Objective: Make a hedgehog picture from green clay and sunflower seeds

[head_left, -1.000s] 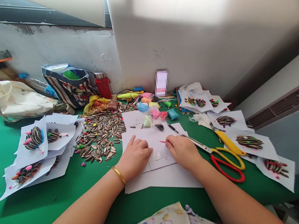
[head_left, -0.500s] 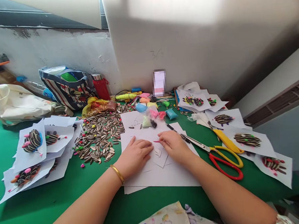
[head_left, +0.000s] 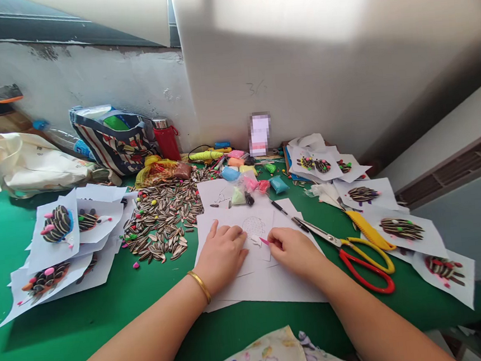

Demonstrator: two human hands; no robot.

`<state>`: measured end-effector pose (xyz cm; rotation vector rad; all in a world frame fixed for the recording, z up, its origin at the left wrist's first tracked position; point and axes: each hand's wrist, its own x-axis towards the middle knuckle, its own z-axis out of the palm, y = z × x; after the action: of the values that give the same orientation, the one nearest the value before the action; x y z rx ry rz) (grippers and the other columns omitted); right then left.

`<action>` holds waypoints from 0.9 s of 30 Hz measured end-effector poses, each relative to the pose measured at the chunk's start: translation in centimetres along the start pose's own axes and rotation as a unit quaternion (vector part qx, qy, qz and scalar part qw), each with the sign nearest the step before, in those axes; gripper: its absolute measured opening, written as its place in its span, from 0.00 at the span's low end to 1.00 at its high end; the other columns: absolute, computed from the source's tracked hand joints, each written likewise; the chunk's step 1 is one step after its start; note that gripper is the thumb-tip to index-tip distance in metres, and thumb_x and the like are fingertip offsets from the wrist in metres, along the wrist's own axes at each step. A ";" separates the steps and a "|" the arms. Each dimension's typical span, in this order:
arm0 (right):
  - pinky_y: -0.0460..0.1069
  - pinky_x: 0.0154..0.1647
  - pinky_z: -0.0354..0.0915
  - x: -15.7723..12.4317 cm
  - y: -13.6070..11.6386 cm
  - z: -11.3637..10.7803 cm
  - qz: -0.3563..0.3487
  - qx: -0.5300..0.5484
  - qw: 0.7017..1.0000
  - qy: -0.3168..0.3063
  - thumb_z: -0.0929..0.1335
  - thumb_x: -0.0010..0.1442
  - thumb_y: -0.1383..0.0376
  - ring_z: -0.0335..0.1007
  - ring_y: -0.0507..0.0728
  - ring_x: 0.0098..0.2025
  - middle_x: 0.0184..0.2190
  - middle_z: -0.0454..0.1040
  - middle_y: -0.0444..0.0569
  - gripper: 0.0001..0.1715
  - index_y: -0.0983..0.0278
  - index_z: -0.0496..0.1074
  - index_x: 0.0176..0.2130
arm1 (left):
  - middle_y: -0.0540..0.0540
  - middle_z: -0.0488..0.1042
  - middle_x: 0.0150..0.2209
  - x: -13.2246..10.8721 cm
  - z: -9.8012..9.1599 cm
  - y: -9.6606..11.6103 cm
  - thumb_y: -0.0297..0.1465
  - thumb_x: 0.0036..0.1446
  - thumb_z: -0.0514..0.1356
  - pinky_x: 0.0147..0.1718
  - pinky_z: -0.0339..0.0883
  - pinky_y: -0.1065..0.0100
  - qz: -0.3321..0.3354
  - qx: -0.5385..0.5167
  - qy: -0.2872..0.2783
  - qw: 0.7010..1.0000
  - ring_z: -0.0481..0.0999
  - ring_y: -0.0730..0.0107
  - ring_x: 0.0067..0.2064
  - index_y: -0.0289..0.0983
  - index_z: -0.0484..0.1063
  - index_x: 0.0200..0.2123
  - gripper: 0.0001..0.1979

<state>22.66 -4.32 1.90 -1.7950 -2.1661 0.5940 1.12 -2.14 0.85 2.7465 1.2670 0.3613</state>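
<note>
My left hand lies with its fingers spread on the white paper, beside a small sheet with a round pen drawing. In my right hand, the fingers are pinched on a thin pink pointed tool; most of it is hidden by the hand. Its tip points left at a small white lump, apparently clay, just under the drawing. I cannot tell whether the tip touches the lump. A black pen lies on the paper beyond my right hand.
Scissors with red and yellow handles lie right of my right hand, beside a yellow-handled tool. Sunflower seeds are heaped on the left. Coloured clay packets sit ahead. Seed-decorated sheets flank both sides.
My right hand has drawn back slightly toward me with the pink tool, so the round drawing now shows. The left hand still rests on the paper. The whole view has shifted slightly.
</note>
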 end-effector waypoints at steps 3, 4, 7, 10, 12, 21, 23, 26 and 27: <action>0.47 0.31 0.51 0.0 0.1 0.1 0.004 0.008 1.000 -0.012 0.64 0.57 0.69 0.65 0.52 0.31 0.29 0.74 0.44 0.07 0.62 0.69 0.29 | 0.43 0.74 0.50 0.0 0.1 -0.1 0.33 0.63 0.57 0.64 0.48 0.41 0.002 -0.007 0.004 1.000 0.69 0.55 0.52 0.40 0.72 0.51 0.14; 0.47 0.31 0.51 0.1 0.0 0.1 0.003 0.010 1.000 -0.014 0.64 0.57 0.69 0.65 0.52 0.31 0.29 0.74 0.44 0.07 0.62 0.69 0.29 | 0.43 0.74 0.50 -0.1 0.2 -0.1 0.33 0.63 0.57 0.64 0.48 0.41 0.002 -0.009 0.005 1.000 0.69 0.55 0.52 0.40 0.72 0.51 0.14; 0.47 0.32 0.52 0.0 -0.1 0.2 0.003 0.007 1.000 -0.018 0.64 0.58 0.69 0.66 0.53 0.31 0.29 0.75 0.44 0.07 0.62 0.70 0.30 | 0.43 0.73 0.50 -0.1 0.3 -0.1 0.33 0.62 0.58 0.64 0.48 0.42 0.001 -0.012 0.008 1.000 0.68 0.55 0.52 0.40 0.71 0.51 0.14; 0.47 0.32 0.51 0.0 -0.2 0.2 0.002 0.001 1.000 -0.019 0.64 0.57 0.70 0.66 0.52 0.31 0.29 0.75 0.44 0.07 0.62 0.70 0.29 | 0.43 0.73 0.50 -0.2 0.3 -0.1 0.33 0.62 0.58 0.64 0.48 0.43 -0.002 -0.013 0.008 1.000 0.68 0.55 0.52 0.41 0.71 0.51 0.14; 0.47 0.32 0.51 0.0 -0.3 0.3 0.001 -0.002 1.000 -0.020 0.63 0.57 0.70 0.66 0.52 0.31 0.29 0.75 0.44 0.08 0.62 0.70 0.29 | 0.43 0.73 0.49 -0.2 0.2 0.0 0.33 0.62 0.58 0.64 0.47 0.42 -0.003 -0.014 0.008 1.000 0.69 0.55 0.52 0.41 0.71 0.51 0.13; 0.47 0.30 0.48 0.0 -1.0 0.1 0.016 -0.028 0.999 -0.028 0.64 0.55 0.72 0.65 0.52 0.29 0.27 0.75 0.43 0.08 0.61 0.70 0.28 | 0.43 0.73 0.50 -0.1 0.2 0.0 0.33 0.63 0.57 0.63 0.48 0.42 -0.001 -0.011 0.003 1.000 0.68 0.55 0.52 0.40 0.72 0.50 0.13; 0.47 0.29 0.47 0.0 -1.3 0.1 0.030 -0.038 0.998 -0.033 0.65 0.55 0.71 0.65 0.53 0.29 0.27 0.75 0.43 0.07 0.61 0.70 0.28 | 0.43 0.73 0.50 -0.2 0.2 0.0 0.33 0.63 0.57 0.63 0.47 0.42 0.000 -0.010 0.006 1.000 0.69 0.55 0.52 0.41 0.72 0.50 0.13; 0.48 0.28 0.45 0.1 -1.7 0.2 0.047 -0.056 0.997 -0.037 0.65 0.55 0.70 0.64 0.53 0.28 0.26 0.75 0.44 0.06 0.61 0.70 0.29 | 0.43 0.73 0.50 -0.2 0.3 0.0 0.33 0.63 0.57 0.63 0.47 0.42 0.001 -0.007 0.009 1.000 0.69 0.55 0.52 0.41 0.71 0.50 0.13; 0.48 0.28 0.45 0.1 -1.8 0.2 0.050 -0.063 0.996 -0.038 0.65 0.55 0.70 0.64 0.53 0.28 0.27 0.75 0.44 0.06 0.61 0.70 0.29 | 0.43 0.73 0.50 -0.2 0.3 0.0 0.33 0.63 0.57 0.64 0.47 0.42 0.001 -0.007 0.010 1.000 0.69 0.55 0.52 0.40 0.71 0.50 0.13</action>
<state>20.99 -4.47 2.59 -1.9858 -2.2192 0.5674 1.01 -2.29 0.50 2.7397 1.2618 0.3969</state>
